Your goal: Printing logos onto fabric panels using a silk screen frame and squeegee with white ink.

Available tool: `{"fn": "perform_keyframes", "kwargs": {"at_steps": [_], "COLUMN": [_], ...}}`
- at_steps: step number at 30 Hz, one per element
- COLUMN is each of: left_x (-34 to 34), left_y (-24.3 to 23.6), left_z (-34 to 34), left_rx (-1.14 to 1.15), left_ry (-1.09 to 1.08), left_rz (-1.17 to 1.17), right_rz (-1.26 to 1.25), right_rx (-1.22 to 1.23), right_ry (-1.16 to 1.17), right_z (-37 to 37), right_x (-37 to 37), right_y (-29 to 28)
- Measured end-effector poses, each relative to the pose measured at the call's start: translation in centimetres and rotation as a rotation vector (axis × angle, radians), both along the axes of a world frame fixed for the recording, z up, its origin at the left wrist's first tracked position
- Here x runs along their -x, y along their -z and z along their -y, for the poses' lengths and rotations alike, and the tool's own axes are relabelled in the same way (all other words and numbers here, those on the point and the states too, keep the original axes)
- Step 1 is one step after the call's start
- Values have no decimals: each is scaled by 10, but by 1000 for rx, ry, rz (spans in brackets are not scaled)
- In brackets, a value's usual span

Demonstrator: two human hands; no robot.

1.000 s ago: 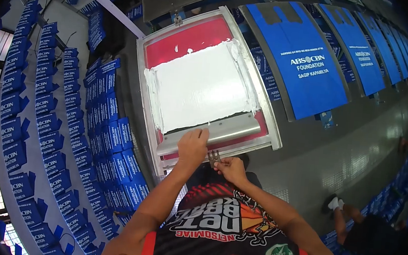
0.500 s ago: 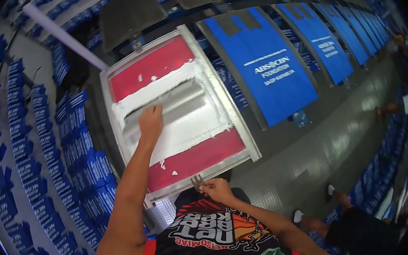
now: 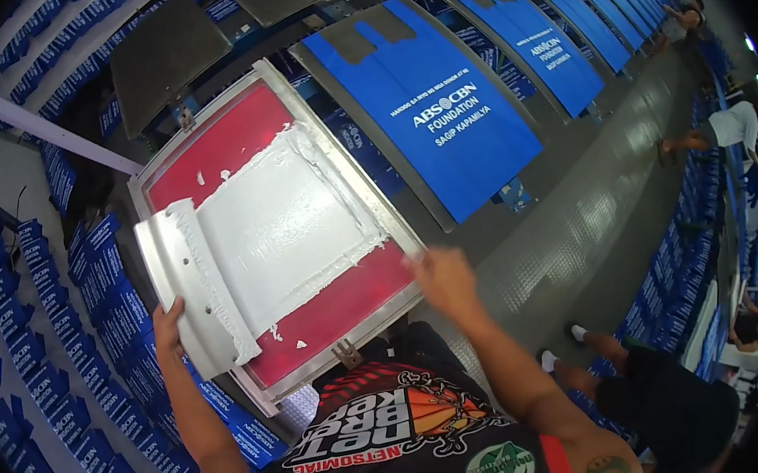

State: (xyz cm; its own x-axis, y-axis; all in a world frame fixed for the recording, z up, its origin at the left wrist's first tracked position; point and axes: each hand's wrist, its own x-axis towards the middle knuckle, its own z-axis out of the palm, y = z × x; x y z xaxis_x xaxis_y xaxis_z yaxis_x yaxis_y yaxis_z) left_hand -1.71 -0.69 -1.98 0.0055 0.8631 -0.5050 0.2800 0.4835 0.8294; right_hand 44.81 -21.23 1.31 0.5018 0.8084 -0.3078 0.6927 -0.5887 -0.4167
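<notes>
Squeegee swept to the frame's left end!
Left hand (image 3: 168, 321) grips the flat metal squeegee (image 3: 183, 295), dragged across the white-inked, red-meshed printing screen (image 3: 284, 227); right hand (image 3: 441, 274), blurred, grip unclear, now at its edge.

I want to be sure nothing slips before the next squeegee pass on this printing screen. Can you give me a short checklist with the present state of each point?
1. Left hand grips the squeegee: ok.
2. Squeegee blade lies on the screen frame, at its left end: ok.
3. White ink covers the middle of the mesh: ok.
4. Right hand steadies the frame edge: cannot tell, it is blurred.
5. Blue printed sheet on the next board lies flat: ok.
6. Something lies under the screen to print on: cannot tell, hidden.
</notes>
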Motion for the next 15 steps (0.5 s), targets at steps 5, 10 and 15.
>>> {"fn": "perform_keyframes", "kwargs": {"at_steps": [5, 10, 15], "left_x": [-2, -21, -45], "left_y": [31, -28, -81], "left_z": [11, 40, 100], "left_rx": [-9, -9, -187], "left_ry": [-165, -201, -260], "left_rz": [239, 223, 175], "right_rz": [-344, -587, -727], "right_rx": [10, -32, -42], "right_ry": [102, 204, 111], "right_z": [-21, -6, 10], "right_x": [-51, -43, -86], "right_y": [82, 28, -13]}}
